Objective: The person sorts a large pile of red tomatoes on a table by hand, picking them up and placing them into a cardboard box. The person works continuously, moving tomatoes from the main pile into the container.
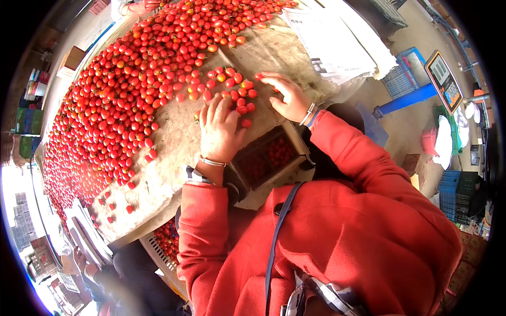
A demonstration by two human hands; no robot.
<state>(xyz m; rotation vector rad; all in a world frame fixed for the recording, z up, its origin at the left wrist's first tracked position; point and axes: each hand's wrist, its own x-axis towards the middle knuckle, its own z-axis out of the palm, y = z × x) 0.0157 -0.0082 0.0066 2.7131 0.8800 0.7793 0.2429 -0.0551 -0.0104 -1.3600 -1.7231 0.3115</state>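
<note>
Many red cherry tomatoes (118, 87) are heaped across a cloth-covered table (170, 138). My left hand (217, 130) lies palm down at the near side of a small loose group of tomatoes (237, 94), thumb apart from the fingers. What is under its palm is hidden. To the right, my right hand (288, 96) reaches in with thumb and fingers apart. One tomato (259, 76) is at its fingertips, and another shows partly near its thumb. Below the table edge, between my arms, stands a cardboard box (259, 179) with tomatoes inside.
A stack of printed paper sheets (332, 43) lies on the table at right. A white slotted crate (160, 252) of tomatoes stands low at left. Another person's hand (144, 7) shows at the far edge, and a co-worker (134, 272) sits at lower left. A digital display (443, 81) stands at right.
</note>
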